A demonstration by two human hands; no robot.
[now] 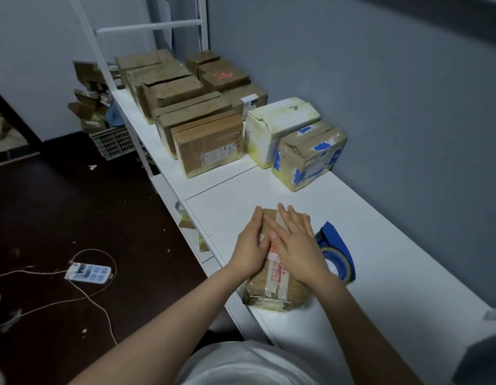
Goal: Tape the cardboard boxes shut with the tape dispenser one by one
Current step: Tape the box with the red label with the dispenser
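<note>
Both your hands, left hand [251, 245] and right hand [298, 250], lie flat, gripping nothing, on the box [277, 284]; tape dispenser [334, 252] sits just right of your right hand.

My hands [274, 245] lie on the box [277, 284]; the tape dispenser [334, 254] sits just right, more boxes [208, 120] behind on the surface [380, 273].
</note>
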